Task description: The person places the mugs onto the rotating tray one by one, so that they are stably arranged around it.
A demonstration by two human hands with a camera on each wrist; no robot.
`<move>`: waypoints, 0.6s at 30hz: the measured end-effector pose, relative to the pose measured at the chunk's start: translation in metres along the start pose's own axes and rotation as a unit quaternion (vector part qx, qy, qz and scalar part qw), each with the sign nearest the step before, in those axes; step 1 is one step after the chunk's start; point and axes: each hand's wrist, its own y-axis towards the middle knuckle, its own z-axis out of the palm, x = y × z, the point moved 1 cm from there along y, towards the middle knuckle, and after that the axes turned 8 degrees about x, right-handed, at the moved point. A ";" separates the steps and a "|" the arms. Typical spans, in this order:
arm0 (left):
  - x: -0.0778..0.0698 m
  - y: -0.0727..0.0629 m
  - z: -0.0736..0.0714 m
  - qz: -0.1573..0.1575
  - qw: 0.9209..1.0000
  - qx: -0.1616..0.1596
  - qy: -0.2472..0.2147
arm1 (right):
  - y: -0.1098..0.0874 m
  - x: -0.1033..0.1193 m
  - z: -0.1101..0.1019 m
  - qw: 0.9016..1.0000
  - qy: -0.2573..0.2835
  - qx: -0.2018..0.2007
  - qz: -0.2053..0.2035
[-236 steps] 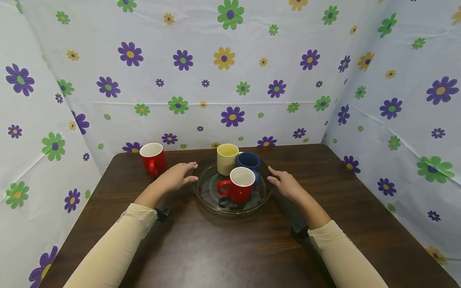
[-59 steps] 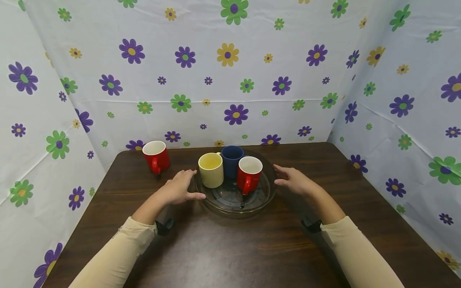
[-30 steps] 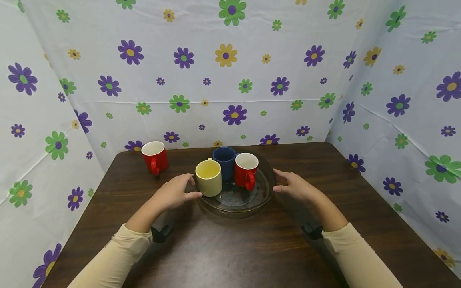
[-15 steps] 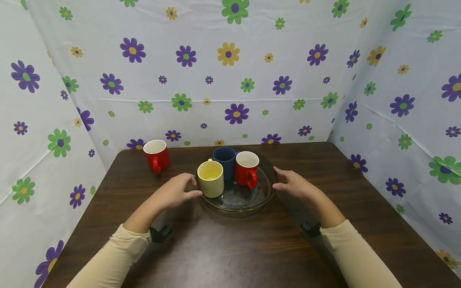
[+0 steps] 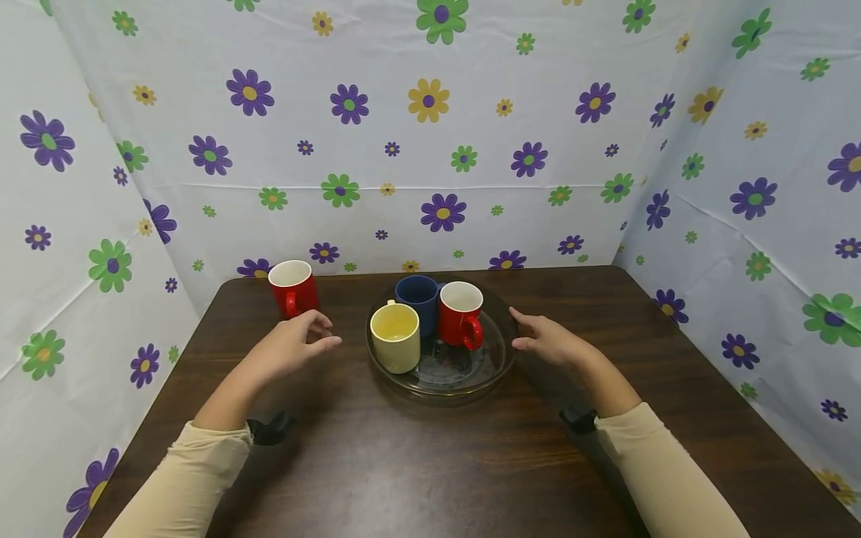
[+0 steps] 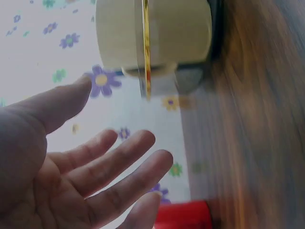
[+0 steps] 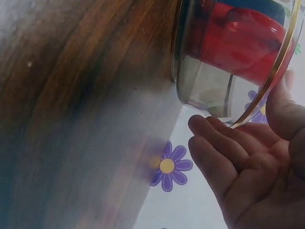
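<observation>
A clear glass dish (image 5: 447, 391) with a gold-tinted rim (image 7: 275, 71) holds a yellow mug (image 5: 395, 345), a blue mug (image 5: 421, 305) and a red mug (image 5: 460, 317) with a white inside. My right hand (image 5: 548, 342) touches the dish's right side, its thumb at the rim and its fingers extended along the outer wall. To the left of the dish, my left hand (image 5: 288, 350) is off the glass with loosely bent fingers and holds nothing. Just beyond that hand stands a second red mug (image 5: 294, 288), its lower part partly hidden by the fingers.
Everything stands on a dark wooden table (image 5: 417, 463). White cloth (image 5: 377, 75) printed with flowers hangs behind the table and along both sides. Dark wrist cameras (image 5: 270, 429) sit below the cream sleeves (image 5: 178, 486).
The dish has turned counterclockwise: yellow mug from back to front left, blue to the back, red from front to right. Lately my left hand has left the rim, moving left toward the lone red mug.
</observation>
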 end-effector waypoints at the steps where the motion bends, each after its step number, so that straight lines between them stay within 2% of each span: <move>1: 0.004 -0.001 -0.002 -0.012 1.000 -0.010 0.001 | 0.000 0.000 -0.001 1.000 0.003 0.002 0.001; 4: 0.015 -0.005 -0.010 -0.062 0.996 -0.056 0.013 | 0.000 -0.002 -0.002 1.000 0.009 0.005 0.001; 7: 0.028 -0.008 -0.019 -0.110 0.988 -0.106 0.028 | 0.001 -0.003 -0.003 1.000 0.016 0.005 -0.001; 9: 0.036 -0.009 -0.023 -0.132 0.983 -0.124 0.026 | 0.001 -0.004 -0.003 1.000 0.024 0.003 -0.001; 13: 0.052 -0.008 -0.029 -0.148 0.983 -0.112 0.009 | 0.004 -0.005 -0.001 1.000 0.028 0.004 -0.010; 18: 0.065 0.000 -0.029 -0.143 0.985 -0.095 -0.017 | 0.004 -0.004 -0.002 1.000 0.023 0.001 -0.010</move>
